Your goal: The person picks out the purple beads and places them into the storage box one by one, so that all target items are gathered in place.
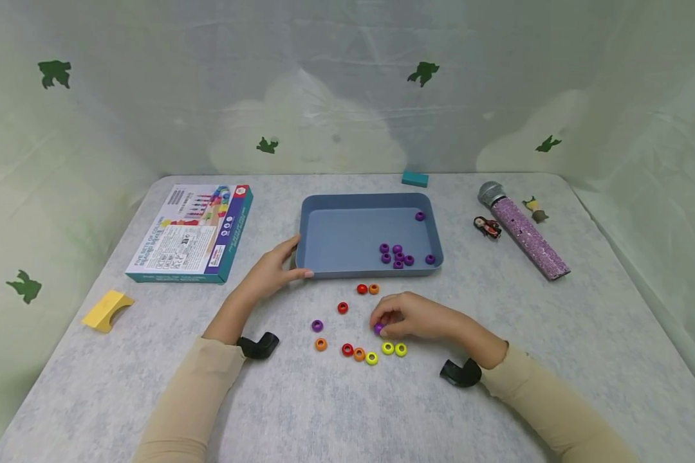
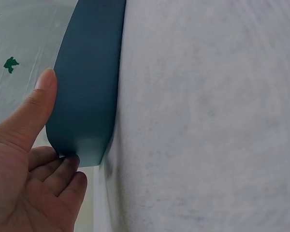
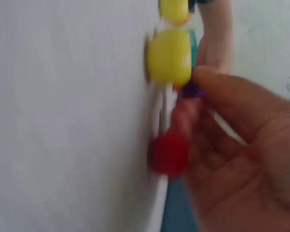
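Observation:
My right hand point(image 1: 419, 315) pinches a purple bead point(image 1: 379, 328) between thumb and fingers, low over the table in front of the tray. That bead point(image 3: 192, 90) shows blurred at the fingertips in the right wrist view. My left hand point(image 1: 268, 275) holds the front left corner of the blue-grey tray point(image 1: 342, 241), thumb along the front side and fingers against the left side point(image 2: 87, 87). Several purple beads point(image 1: 408, 260) lie in the tray's right half. Around the right hand are loose red point(image 1: 343, 308), orange point(image 1: 321, 344) and yellow beads point(image 1: 387, 348), plus one purple bead point(image 1: 317, 326).
Left of the tray lies a flat printed box point(image 1: 185, 235), with a yellow arch block point(image 1: 107, 310) nearer the front. A teal block point(image 1: 415, 179) is behind the tray. On the right lie a glittery microphone point(image 1: 527, 235), a small doll figure point(image 1: 487, 226) and another small figure point(image 1: 535, 209).

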Motion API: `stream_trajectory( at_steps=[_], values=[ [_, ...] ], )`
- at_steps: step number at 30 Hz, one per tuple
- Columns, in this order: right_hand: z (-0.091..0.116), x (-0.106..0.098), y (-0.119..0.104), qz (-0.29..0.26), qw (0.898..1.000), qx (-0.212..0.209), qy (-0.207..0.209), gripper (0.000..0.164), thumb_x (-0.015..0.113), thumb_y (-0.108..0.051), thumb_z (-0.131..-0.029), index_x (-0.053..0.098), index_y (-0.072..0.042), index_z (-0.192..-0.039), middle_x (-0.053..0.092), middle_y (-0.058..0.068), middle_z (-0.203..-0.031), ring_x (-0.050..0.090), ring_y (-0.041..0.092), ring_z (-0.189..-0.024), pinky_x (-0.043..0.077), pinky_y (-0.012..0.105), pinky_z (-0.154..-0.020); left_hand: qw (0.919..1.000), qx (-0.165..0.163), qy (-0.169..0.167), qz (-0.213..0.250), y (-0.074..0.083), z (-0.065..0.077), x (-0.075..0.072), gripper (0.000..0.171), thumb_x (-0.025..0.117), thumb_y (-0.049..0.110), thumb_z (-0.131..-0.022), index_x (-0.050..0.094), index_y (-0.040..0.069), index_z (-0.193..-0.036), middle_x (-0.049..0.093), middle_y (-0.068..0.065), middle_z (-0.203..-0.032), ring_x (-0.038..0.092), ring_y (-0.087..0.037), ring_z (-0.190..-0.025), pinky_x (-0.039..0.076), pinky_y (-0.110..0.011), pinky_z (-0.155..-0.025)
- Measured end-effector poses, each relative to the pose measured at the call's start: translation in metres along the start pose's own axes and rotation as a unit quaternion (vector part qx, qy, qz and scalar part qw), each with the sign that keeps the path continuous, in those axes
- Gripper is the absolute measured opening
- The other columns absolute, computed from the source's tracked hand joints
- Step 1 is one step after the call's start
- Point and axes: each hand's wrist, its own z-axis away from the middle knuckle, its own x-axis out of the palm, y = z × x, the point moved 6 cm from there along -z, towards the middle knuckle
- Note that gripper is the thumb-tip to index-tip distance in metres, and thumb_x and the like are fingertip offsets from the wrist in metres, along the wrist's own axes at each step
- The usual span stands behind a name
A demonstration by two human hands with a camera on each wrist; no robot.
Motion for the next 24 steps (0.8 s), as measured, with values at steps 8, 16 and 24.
stream_trajectory(
  at_steps=[8,16,24],
  values=[
    [-0.013,-0.064,0.012,-0.022,0.983,-0.005,0.182,0.023,0.058,-0.015,-0.077,0.059,-0.004,-0.098,0.056,0.0,-0.093,0.051,0.013,-0.083,0.046,0.024,-0.068,1.0,0.005,0.002,0.001,0.0,-0.001,0.0,0.085,0.06,0.044,-0.069,0.013,0.017,-0.134,0.016,-0.006,-0.136,0.023,-0.024,-0.119,0.024,-0.038,-0.095],
    [-0.03,-0.107,0.044,-0.014,0.962,0.053,0.269,0.025,0.056,-0.015,-0.078,0.057,-0.003,-0.1,0.056,0.004,-0.094,0.051,0.013,-0.083,0.043,0.027,-0.075,1.0,0.009,-0.001,0.0,0.0,-0.001,0.001,0.087,0.058,0.049,-0.067,0.013,0.017,-0.134,0.015,-0.006,-0.136,0.023,-0.024,-0.119,0.024,-0.039,-0.095],
    [-0.039,-0.117,0.062,0.021,0.956,0.122,0.268,0.022,0.055,-0.011,-0.079,0.058,-0.004,-0.1,0.056,0.005,-0.091,0.05,0.016,-0.082,0.043,0.03,-0.074,1.0,0.002,-0.001,-0.001,0.002,0.001,-0.001,0.085,0.06,0.045,-0.069,0.013,0.018,-0.134,0.015,-0.006,-0.136,0.023,-0.024,-0.119,0.024,-0.038,-0.095]
  ],
)
